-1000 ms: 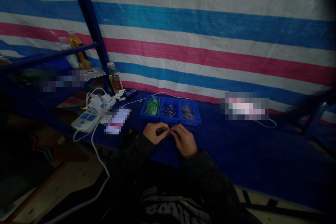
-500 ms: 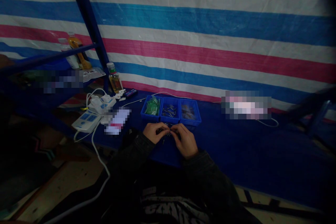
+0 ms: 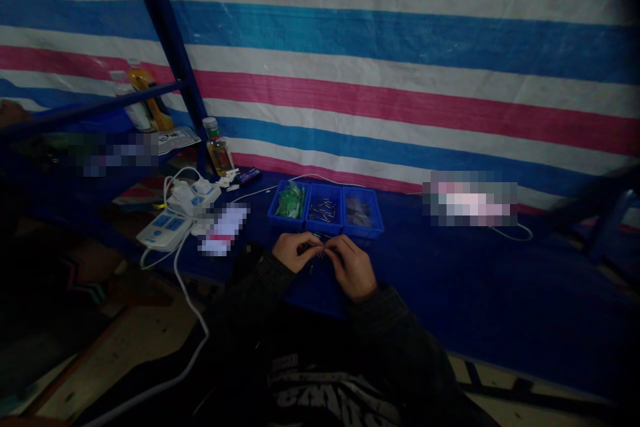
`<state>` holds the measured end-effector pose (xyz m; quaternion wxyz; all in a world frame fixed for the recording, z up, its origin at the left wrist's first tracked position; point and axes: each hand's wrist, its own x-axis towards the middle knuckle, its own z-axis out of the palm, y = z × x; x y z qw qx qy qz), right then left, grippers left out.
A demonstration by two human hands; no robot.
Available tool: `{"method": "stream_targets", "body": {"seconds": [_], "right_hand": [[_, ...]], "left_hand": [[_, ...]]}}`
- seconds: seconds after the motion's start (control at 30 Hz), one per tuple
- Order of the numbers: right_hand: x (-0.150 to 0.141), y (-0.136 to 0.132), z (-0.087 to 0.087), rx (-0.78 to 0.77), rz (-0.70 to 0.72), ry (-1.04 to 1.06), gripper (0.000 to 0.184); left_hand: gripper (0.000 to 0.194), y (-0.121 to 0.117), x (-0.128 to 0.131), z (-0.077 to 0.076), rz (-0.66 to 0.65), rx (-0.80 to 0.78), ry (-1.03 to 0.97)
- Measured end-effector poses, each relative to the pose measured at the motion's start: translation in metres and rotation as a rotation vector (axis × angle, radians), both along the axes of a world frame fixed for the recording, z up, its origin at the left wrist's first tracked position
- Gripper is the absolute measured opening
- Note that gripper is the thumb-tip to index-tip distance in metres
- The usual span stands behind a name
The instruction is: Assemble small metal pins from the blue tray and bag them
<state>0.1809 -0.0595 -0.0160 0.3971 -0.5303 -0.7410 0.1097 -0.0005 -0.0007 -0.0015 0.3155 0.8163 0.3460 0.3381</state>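
My left hand (image 3: 293, 251) and my right hand (image 3: 351, 266) meet just in front of three small blue bins on the blue table (image 3: 450, 280). Both hands have curled fingers pinching tiny dark metal parts (image 3: 320, 253) between them; what the parts are is too small to tell. The left bin (image 3: 289, 203) holds green pieces, the middle bin (image 3: 323, 211) thin metal pins, the right bin (image 3: 360, 213) dark bits.
A white power strip (image 3: 170, 220) with plugs and a white cable (image 3: 195, 320) lies at the left. A small bottle (image 3: 219, 147) stands by a blue post (image 3: 170, 47). A striped tarp (image 3: 400, 67) hangs behind.
Both hands stay together at the same spot, with only slight finger movement on the small parts.
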Motion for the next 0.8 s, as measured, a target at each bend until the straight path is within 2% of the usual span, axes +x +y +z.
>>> {"method": "stream_targets", "body": {"seconds": [0.43, 0.8], "right_hand": [[-0.0005, -0.0013, 0.0003, 0.098, 0.000, 0.039, 0.018], [0.0005, 0.0018, -0.0032, 0.080, -0.065, -0.043, 0.018]], "left_hand": [[0.016, -0.0007, 0.0005, 0.0006, 0.016, 0.031, 0.048], [0.023, -0.0012, 0.0005, 0.0029, -0.034, 0.005, 0.051]]}}
